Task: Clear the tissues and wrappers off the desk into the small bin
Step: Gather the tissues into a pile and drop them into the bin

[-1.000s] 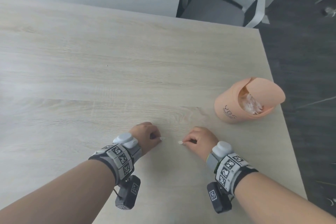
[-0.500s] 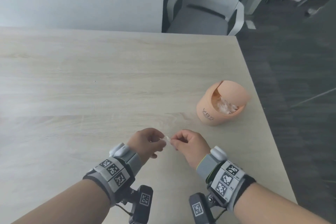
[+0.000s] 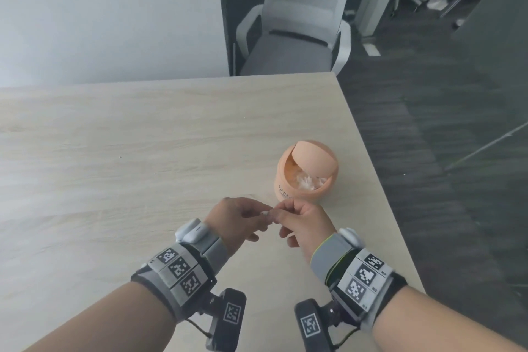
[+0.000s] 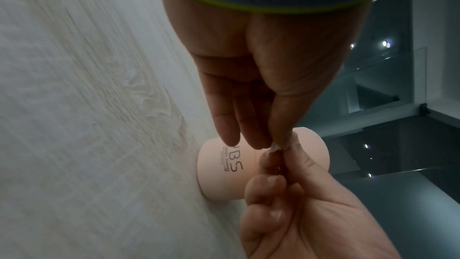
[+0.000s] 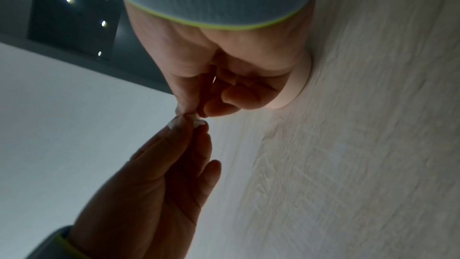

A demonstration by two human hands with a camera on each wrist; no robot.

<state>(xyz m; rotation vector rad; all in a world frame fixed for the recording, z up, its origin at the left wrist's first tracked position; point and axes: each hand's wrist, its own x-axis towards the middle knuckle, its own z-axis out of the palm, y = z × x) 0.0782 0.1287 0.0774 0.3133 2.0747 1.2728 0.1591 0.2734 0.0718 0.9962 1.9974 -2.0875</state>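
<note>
I've got both hands, left hand (image 3: 240,218) and right hand (image 3: 303,221), pinching one tissue scrap (image 4: 280,145) just before the bin (image 3: 307,171); next: carry, drop through its opening.

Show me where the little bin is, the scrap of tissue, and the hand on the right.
small bin (image 3: 288,193), head view, on its peach outer wall.
tissue scrap (image 4: 276,146), left wrist view, on the white bit pinched between both hands' fingertips.
right hand (image 3: 304,221), head view, on the back of the hand.
</note>
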